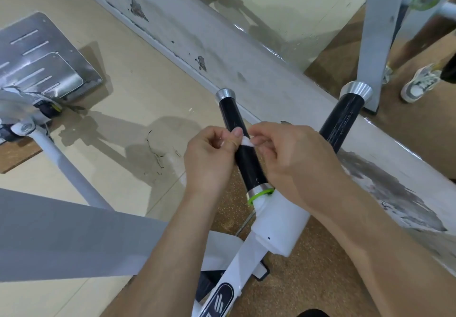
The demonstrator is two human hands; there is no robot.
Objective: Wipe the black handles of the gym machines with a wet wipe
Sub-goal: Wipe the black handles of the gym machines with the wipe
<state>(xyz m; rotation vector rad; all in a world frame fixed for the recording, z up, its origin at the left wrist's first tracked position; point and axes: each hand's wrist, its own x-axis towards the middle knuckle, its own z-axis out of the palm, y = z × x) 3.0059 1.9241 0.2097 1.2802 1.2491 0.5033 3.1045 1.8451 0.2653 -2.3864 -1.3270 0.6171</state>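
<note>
Both hands pinching one small wet wipe (247, 142): left hand (209, 155), right hand (291, 158), over the near black handle (243, 155); second black handle (341, 121) beside it.

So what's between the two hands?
A small white wipe, pinched by the left hand and right hand, in front of the black handle, seen in the head view.

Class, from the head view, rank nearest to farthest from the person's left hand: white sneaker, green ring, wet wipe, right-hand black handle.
1. wet wipe, pinched by the left hand.
2. green ring, lower right of it.
3. right-hand black handle, further right.
4. white sneaker, far upper right.
</note>
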